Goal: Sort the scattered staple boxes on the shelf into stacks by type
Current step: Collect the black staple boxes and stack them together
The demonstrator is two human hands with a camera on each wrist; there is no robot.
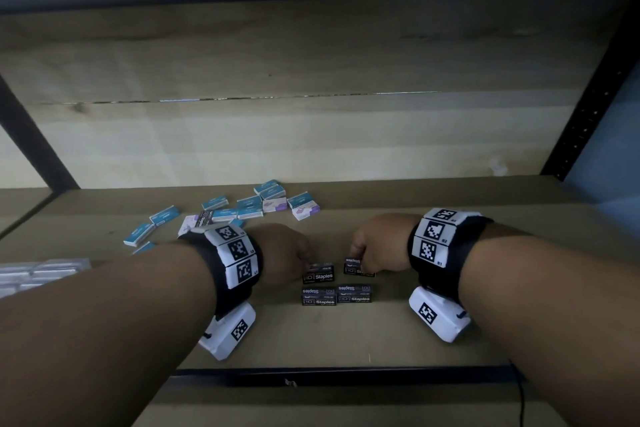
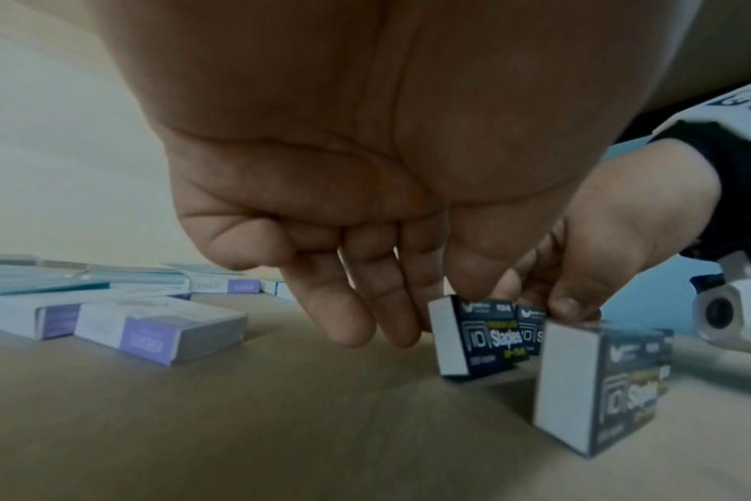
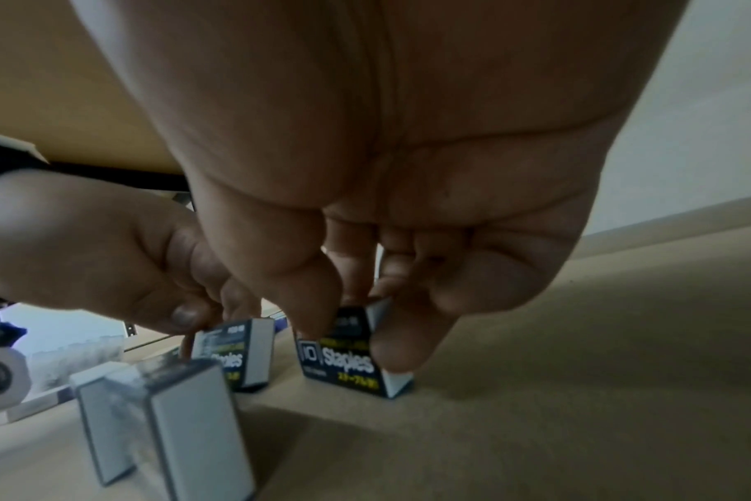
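Right hand (image 1: pixel 375 243) pinching small black cardboard staple box (image 3: pixel 344 359), standing on tan shelf board (image 1: pixel 450 350). Left hand (image 1: pixel 284 250) fingertips on matching black box (image 1: pixel 318 273), grip unclear. Boxes near, long axes in line, apart.

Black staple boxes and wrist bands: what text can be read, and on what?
"10 Staples": black box under the left hand, the near pair, and the black box in the right hand.
"R1", "R2": right wrist band.
Yellow print on the black boxes, and the blue boxes and purple boxes: too blurred.
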